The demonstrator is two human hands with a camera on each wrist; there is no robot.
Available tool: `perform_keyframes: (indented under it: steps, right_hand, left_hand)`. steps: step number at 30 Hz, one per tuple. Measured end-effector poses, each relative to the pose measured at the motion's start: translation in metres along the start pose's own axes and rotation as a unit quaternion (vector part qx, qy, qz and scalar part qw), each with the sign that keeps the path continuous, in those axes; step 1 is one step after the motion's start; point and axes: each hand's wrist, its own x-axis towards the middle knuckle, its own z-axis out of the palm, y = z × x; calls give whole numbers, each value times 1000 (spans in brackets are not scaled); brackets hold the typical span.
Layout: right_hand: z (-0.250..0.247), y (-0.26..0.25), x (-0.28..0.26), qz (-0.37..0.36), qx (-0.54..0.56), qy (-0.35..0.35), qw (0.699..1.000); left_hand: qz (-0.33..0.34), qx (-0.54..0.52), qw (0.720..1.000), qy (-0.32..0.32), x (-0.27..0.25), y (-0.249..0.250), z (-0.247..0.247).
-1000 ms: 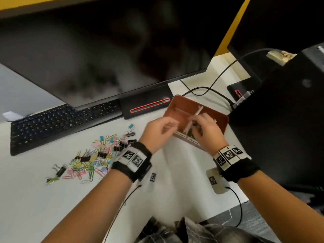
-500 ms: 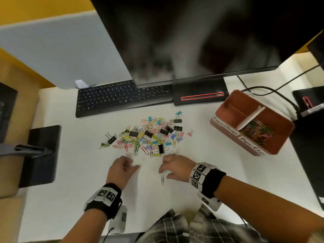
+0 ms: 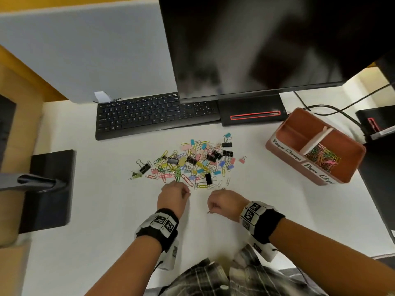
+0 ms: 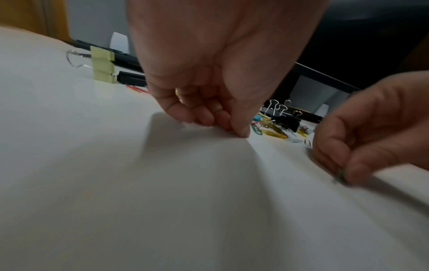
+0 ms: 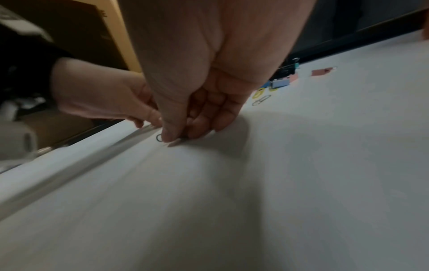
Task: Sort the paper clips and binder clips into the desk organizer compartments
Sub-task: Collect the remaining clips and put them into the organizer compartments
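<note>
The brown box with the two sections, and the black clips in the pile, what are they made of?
Organizer box: probably plastic; its smooth brown walls have a dull sheen, with paper-looking labels. Black binder clips: likely painted metal bodies with shiny silvery wire handles, seen in the left wrist view.

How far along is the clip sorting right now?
Early. Done: a heap of coloured paper clips lies in one compartment of the organizer; the other compartment looks bare. In hand: the right hand pinches a paper clip on the desk; the left hand works at the pile's edge. Left: most of the mixed pile, every binder clip included.
</note>
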Motion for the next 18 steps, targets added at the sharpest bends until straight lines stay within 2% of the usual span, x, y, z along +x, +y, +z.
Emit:
perform_keyframes:
  steps: [4,7,13,18]
  right_hand:
    - [-6,3,2,53,94,69,992]
    - [-5,0,11,64,106,89,988]
    - [-12,-2,33,82,64,119,987]
    - [-18,-3,42,107,45,135,984]
  left_hand:
    - [48,28,998,-21,-4,-6,-5]
    - [69,-16,997,-39,-7,-15,-13]
    - [-45,-168,984,27,-6,-16,-32]
    - [-65,-132,989,17,14,-9,-27]
